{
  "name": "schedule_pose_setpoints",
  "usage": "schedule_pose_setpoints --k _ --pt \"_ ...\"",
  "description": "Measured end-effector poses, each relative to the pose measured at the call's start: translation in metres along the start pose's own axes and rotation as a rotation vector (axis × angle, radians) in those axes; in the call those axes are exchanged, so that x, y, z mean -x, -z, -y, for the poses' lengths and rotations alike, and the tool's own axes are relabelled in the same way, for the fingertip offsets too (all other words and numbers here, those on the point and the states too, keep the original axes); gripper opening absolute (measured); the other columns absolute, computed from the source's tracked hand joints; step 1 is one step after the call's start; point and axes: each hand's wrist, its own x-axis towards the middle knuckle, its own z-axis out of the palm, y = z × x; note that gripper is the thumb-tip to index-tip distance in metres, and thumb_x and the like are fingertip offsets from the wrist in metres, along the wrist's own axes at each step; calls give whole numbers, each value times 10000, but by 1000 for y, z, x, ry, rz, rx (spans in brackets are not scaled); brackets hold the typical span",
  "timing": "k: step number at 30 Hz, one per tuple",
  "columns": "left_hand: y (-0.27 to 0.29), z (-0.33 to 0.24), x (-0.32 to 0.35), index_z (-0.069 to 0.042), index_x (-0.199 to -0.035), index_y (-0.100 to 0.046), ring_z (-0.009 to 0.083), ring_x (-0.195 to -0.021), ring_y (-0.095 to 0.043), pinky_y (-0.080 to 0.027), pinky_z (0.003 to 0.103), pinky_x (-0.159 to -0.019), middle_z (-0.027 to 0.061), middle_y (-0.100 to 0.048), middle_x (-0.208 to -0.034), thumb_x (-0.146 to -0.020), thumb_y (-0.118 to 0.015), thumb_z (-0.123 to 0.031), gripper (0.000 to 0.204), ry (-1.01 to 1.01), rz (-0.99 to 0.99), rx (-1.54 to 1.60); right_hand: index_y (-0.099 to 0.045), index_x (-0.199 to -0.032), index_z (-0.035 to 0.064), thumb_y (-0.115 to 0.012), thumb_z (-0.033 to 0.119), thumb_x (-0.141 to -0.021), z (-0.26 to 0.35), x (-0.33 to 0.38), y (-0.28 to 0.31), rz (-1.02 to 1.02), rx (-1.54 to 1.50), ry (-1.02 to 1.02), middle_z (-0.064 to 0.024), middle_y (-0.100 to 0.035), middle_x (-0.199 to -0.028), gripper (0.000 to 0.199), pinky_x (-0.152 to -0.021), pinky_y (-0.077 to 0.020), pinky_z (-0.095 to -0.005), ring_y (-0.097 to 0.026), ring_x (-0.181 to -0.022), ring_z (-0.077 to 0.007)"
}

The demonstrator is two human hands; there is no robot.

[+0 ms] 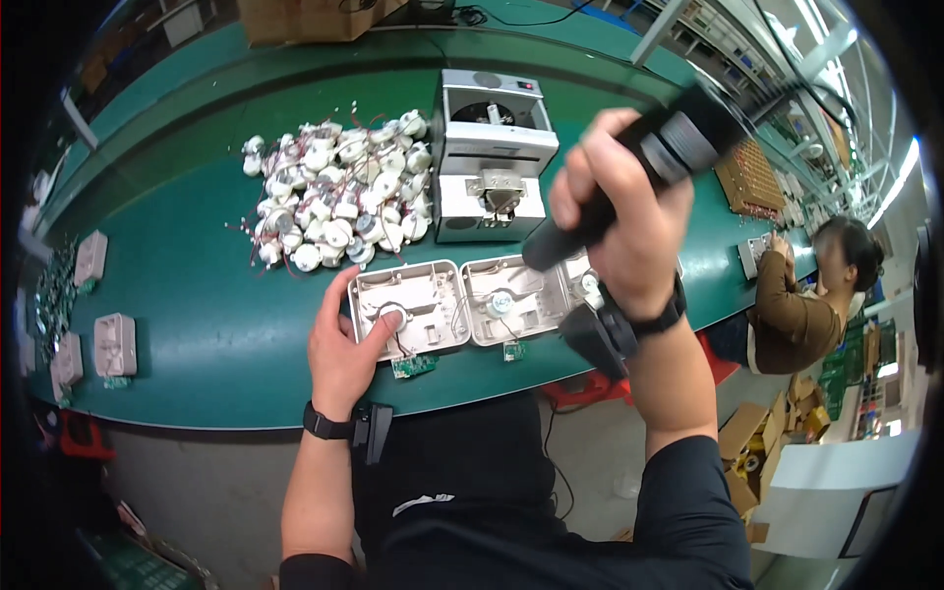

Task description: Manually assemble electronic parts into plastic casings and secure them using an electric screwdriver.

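Two pale grey housings side by side at green bench edge: left housing [408, 307], shallow, rounded, one white disc motor seated inside, pressed by left hand [344, 349], fingers spread, not gripping; right housing [513, 298]. Right hand [621, 231] clenched around black electric screwdriver [639, 172], raised. One heap of white motors [339, 192] behind

A brown cardboard box [307, 18] is sitting at the twelve o'clock edge, at the far side of the green bench [197, 285], its top cut off by the rim. More brown cardboard boxes [777, 433] are lying open on the floor at about four o'clock (their contents are too small to tell). Just below them a flat white panel with a dark frame [836, 492], perhaps a screen, is leaning toward five o'clock. No readable labels or signs are showing.
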Motion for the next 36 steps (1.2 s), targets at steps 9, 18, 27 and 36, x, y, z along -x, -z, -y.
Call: schedule_pose_setpoints --k 9,18,27,36 --pt "-2 2 0 -141 -1408 -569 80 -529 -427 -375 270 -511 2 -630 -747 -776 -849 -327 716 7 -19 -22 -442 -1071 22 -577 77 -893 -26 52 -10 59 89 28 -86 -536 -686 230 -552 -482 -325 -524 -557 -168" --pt "0 -4 3 -158 -1409 -573 84 -534 -408 -369 273 -512 -3 -576 -723 -776 -852 -346 717 36 -22 -46 -448 -1058 27 -597 56 -882 -46 54 -10 50 -47 -74 -107 -583 -718 232 -570 -497 -315 -549 -568 -168" --pt "2 -6 3 -158 -1404 -573 104 -556 -441 -386 291 -525 13 -580 -730 -776 -851 -343 712 15 -20 -109 -486 -1053 6 -614 80 -899 -35 41 -3 112 34 28 -81 -575 -717 214 -551 -486 -310 -562 -560 -171" --pt "-34 -29 6 -150 -1384 -584 165 -618 -515 -442 328 -585 55 -630 -820 -764 -843 -354 702 39 19 -211 -545 -1010 -16 -631 70 -926 -31 -33 3 -115 -12 293 -84 -553 -706 149 -559 -482 -319 -555 -551 -192"
